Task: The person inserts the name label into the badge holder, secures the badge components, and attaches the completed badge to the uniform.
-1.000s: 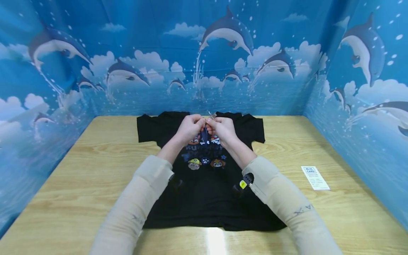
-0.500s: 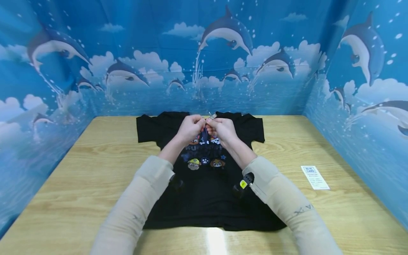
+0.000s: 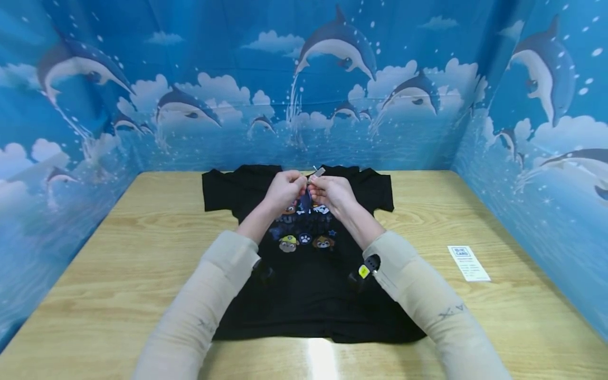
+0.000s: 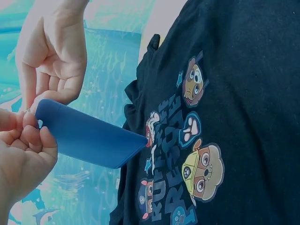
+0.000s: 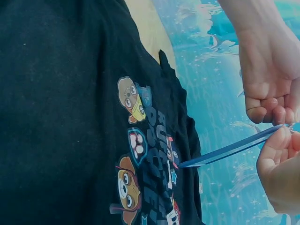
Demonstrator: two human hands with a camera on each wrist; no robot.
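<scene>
A black T-shirt (image 3: pixel 309 295) with cartoon dogs printed on it lies spread on the table. Over its collar, both hands meet fingertip to fingertip. A flat blue card holder (image 4: pixel 89 133) hangs from them, its small hole close to the left fingers. My left hand (image 3: pixel 285 188) pinches at the top end of the holder. From the right hand (image 3: pixel 334 194), a small silver metal clip (image 3: pixel 320 172) sticks up between thumb and finger. In the left wrist view a tiny shiny link (image 4: pixel 28 110) shows between the fingertips; how it joins the holder is hidden.
A white printed paper card (image 3: pixel 468 263) lies on the wooden table (image 3: pixel 133 253) to the right of the shirt. Blue dolphin-print cloth (image 3: pixel 214 142) closes off the back and both sides. A dark band with a yellow tag (image 3: pixel 363 271) sits at the right wrist.
The silver clip has turned slightly and shows more of its length above the right hand. Both hands stay together in the same place.
</scene>
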